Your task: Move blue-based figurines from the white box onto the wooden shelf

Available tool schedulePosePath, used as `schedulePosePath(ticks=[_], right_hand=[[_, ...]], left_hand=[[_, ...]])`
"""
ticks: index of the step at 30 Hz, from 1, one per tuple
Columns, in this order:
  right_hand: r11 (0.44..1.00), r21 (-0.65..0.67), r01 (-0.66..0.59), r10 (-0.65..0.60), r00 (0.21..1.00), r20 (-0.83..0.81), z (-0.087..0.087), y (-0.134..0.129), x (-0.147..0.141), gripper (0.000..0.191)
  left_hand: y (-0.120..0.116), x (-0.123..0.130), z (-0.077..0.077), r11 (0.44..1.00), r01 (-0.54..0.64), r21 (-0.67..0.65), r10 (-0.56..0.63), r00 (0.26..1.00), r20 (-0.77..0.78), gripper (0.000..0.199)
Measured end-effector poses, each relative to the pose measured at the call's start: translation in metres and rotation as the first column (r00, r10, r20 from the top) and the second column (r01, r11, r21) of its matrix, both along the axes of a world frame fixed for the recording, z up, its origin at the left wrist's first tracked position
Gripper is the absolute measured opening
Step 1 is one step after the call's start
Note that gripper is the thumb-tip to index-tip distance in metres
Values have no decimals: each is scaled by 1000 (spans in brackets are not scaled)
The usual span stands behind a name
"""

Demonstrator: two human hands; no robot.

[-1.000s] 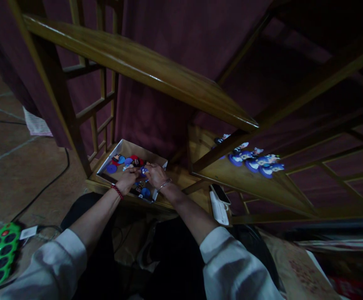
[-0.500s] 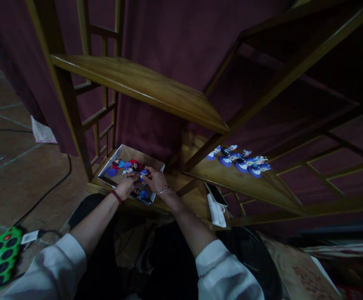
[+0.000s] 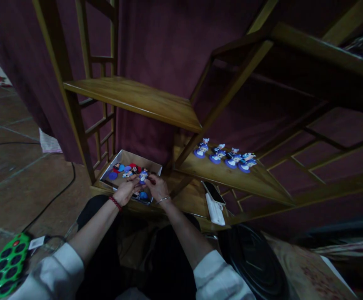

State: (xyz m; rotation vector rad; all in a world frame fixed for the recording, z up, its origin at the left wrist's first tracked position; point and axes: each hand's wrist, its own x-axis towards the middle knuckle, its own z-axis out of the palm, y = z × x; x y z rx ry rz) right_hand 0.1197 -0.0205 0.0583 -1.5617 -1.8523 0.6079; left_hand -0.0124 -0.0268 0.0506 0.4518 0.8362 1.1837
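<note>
Between my two hands, over the open box, is a small purple-and-white figurine [image 3: 143,176]. My left hand [image 3: 126,189] pinches it from the left, and my right hand [image 3: 157,186] grips it from the right. Under and around them, the shallow white-sided box [image 3: 127,156] holds several more figurines and round bases in blue, purple, red and black. Some of these are partly hidden by my hands. On the shelf to the right, several purple-and-white figurines [image 3: 218,155] stand upright on purple bases, with darker figures behind them.
A wooden shelf board [image 3: 134,98] juts out above the box. Right of my hands lie a phone [image 3: 214,192] and a white object [image 3: 215,211]. A green power strip [image 3: 8,264] with a cable is on the floor at left. A black rounded seat [image 3: 253,262] is at lower right.
The figurine between my hands now shows more upright and clearly, and my hands have shifted slightly lower. The camera view has turned, so the shelf figurines appear further left.
</note>
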Motion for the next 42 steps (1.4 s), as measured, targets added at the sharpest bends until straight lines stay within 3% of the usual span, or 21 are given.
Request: schedulePosePath(ticks=[5, 17, 23, 42], right_hand=[[998, -54, 46, -51, 994, -99, 9, -12, 6, 22], [996, 70, -57, 71, 971, -229, 24, -45, 22, 32], [995, 102, 11, 19, 956, -293, 34, -59, 30, 29], [990, 143, -21, 70, 935, -349, 55, -96, 63, 28]], left_hand=[[-13, 4, 15, 999, 39, 22, -38, 999, -22, 6], [-40, 11, 42, 972, 181, 148, -167, 981, -101, 18], [-51, 18, 55, 963, 222, 156, -197, 967, -161, 26], [-68, 46, 77, 888, 362, 283, -242, 892, -381, 36]])
